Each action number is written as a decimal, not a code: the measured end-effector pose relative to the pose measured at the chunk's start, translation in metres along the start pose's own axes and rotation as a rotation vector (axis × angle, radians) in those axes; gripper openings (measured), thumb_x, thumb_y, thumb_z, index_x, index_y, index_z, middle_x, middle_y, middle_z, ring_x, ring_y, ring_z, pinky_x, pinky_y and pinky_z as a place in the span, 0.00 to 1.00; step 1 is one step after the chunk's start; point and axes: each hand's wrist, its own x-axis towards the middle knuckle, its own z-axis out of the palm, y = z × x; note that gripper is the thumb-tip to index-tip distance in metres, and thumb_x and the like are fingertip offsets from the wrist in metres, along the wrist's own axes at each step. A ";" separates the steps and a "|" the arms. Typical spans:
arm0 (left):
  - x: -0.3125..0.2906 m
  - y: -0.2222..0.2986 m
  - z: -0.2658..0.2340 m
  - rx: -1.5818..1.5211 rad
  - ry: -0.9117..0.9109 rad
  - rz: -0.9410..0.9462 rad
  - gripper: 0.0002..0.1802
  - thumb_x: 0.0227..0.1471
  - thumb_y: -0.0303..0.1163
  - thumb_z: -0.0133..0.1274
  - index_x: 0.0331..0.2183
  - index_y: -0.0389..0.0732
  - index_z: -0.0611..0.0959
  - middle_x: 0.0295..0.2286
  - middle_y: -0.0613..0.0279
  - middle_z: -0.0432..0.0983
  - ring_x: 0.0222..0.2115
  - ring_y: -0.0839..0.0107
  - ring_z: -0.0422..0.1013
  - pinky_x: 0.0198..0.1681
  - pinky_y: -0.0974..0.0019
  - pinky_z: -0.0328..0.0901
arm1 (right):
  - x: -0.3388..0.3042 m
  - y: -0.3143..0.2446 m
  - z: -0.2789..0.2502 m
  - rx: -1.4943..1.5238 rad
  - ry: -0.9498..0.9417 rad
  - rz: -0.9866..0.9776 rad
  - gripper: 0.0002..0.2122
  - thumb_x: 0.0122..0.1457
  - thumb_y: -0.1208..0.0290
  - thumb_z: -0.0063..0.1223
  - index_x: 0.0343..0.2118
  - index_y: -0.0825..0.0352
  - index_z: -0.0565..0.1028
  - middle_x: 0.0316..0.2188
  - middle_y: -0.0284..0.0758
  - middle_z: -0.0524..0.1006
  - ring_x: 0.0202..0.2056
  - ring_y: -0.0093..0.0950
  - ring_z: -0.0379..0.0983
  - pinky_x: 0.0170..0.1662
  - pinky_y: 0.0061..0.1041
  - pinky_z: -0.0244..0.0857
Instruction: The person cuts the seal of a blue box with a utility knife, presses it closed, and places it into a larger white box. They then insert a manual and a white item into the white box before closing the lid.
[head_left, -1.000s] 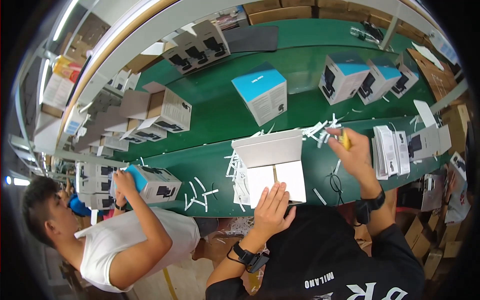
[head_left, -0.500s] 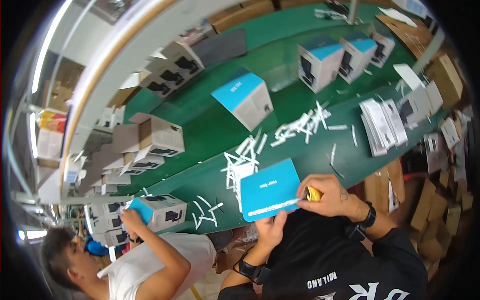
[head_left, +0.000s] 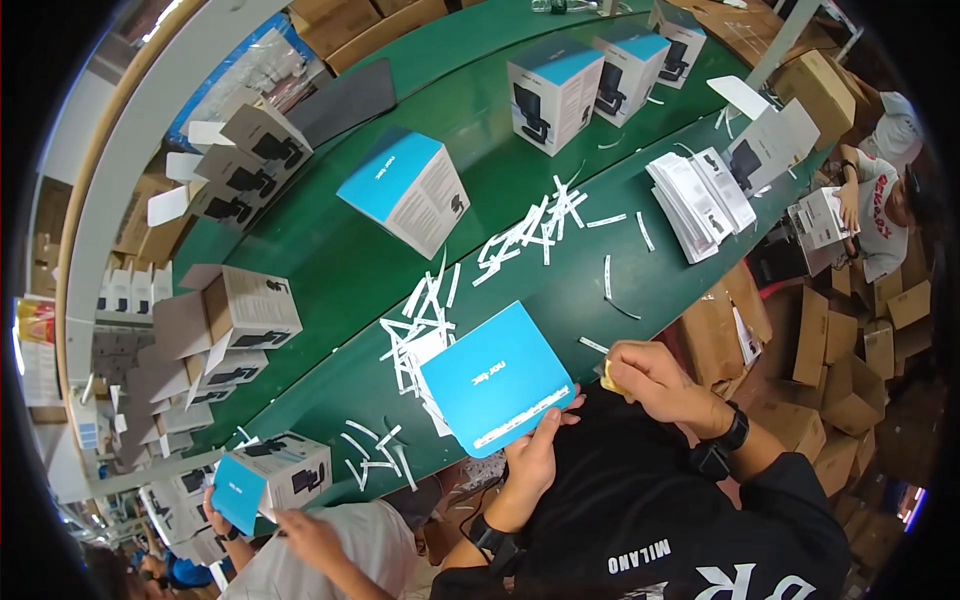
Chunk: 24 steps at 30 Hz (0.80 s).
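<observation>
A box with a bright blue face is held tilted over the table's near edge. My left hand grips it from below, fingers beneath and thumb along its lower edge. A ragged white strip runs along that edge of the blue face. Just right of the box, apart from it, my right hand is closed around a small yellow object, mostly hidden by the fingers. Behind the box lies a heap of white paper strips.
Printed cartons stand across the green table, with another blue-topped box in the middle. A stack of white folded sheets lies at right. At left a co-worker's hands handle a box. Brown cartons crowd the right side.
My right hand has drawn away from the box's edge with the yellow object. The box is turned and tilted differently in my left hand. The view has shifted; the co-worker's hands have moved on their box.
</observation>
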 end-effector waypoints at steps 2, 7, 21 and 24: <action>0.004 -0.006 -0.003 0.002 -0.037 0.028 0.17 0.68 0.25 0.51 0.56 0.32 0.77 0.48 0.48 0.82 0.51 0.57 0.79 0.49 0.60 0.74 | -0.002 0.001 -0.003 -0.115 0.077 0.019 0.07 0.64 0.70 0.60 0.38 0.70 0.78 0.31 0.37 0.84 0.29 0.25 0.82 0.31 0.25 0.72; 0.006 -0.015 -0.013 0.080 -0.077 0.107 0.16 0.68 0.25 0.51 0.55 0.32 0.78 0.48 0.48 0.82 0.49 0.58 0.79 0.50 0.59 0.74 | 0.005 -0.016 0.006 -0.332 -0.002 -0.183 0.07 0.64 0.72 0.58 0.38 0.71 0.76 0.25 0.42 0.83 0.25 0.33 0.81 0.30 0.30 0.72; 0.013 -0.036 -0.021 0.105 -0.016 0.183 0.18 0.66 0.23 0.51 0.56 0.35 0.76 0.52 0.50 0.79 0.49 0.60 0.78 0.50 0.57 0.74 | 0.021 -0.004 0.009 -0.269 -0.023 -0.119 0.07 0.64 0.72 0.58 0.36 0.71 0.76 0.23 0.40 0.83 0.23 0.31 0.82 0.28 0.29 0.73; 0.011 -0.035 -0.022 0.063 -0.051 0.152 0.18 0.67 0.24 0.51 0.56 0.34 0.76 0.52 0.50 0.79 0.49 0.60 0.78 0.50 0.56 0.75 | 0.018 -0.003 0.011 -0.267 -0.025 -0.098 0.07 0.65 0.72 0.57 0.37 0.71 0.76 0.24 0.39 0.83 0.23 0.29 0.83 0.28 0.28 0.74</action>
